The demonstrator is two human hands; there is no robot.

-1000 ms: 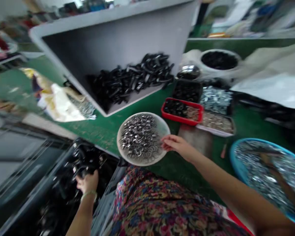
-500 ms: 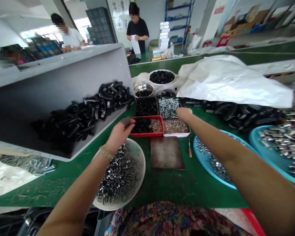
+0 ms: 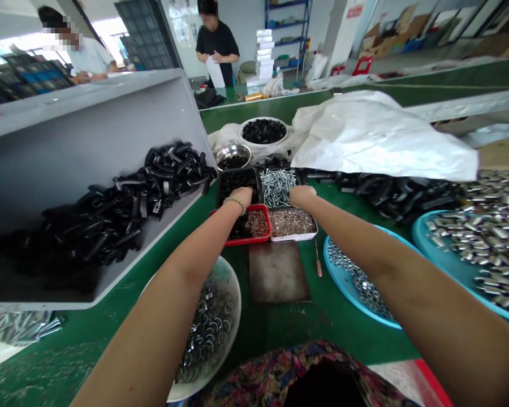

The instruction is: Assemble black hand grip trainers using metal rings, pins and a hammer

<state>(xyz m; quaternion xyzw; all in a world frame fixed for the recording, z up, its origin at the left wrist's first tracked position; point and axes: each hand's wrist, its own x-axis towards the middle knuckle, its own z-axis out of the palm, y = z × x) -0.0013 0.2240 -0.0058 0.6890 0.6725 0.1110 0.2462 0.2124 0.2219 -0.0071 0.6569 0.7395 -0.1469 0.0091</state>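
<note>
My left hand (image 3: 242,196) reaches into the black tray (image 3: 219,195) of small black parts; its fingers are hidden among them. My right hand (image 3: 303,196) is curled at the right edge of the tray of silver screws (image 3: 276,186); whatever its fingers hold is out of sight. Below my left wrist, a red tray (image 3: 250,240) carries black parts and small copper-coloured pins (image 3: 258,223). Beside it stands a white tray (image 3: 294,236) of tiny brass-toned pieces (image 3: 292,221). A dark square plate (image 3: 279,273) lies nearest me, with a thin pink-handled tool (image 3: 319,265) to its right.
A big grey bin (image 3: 123,124) of black clamp-like parts (image 3: 169,175) leans at left. A white bowl (image 3: 236,316) holds metal rings. Blue basins (image 3: 335,282) of metal pieces stand at right. White sheeting (image 3: 377,135) covers black parts. Two people (image 3: 217,45) work beyond.
My left hand has moved from above the red tray's left side forward and right into the black tray. My right hand stays by the screws. The view has shifted slightly.
</note>
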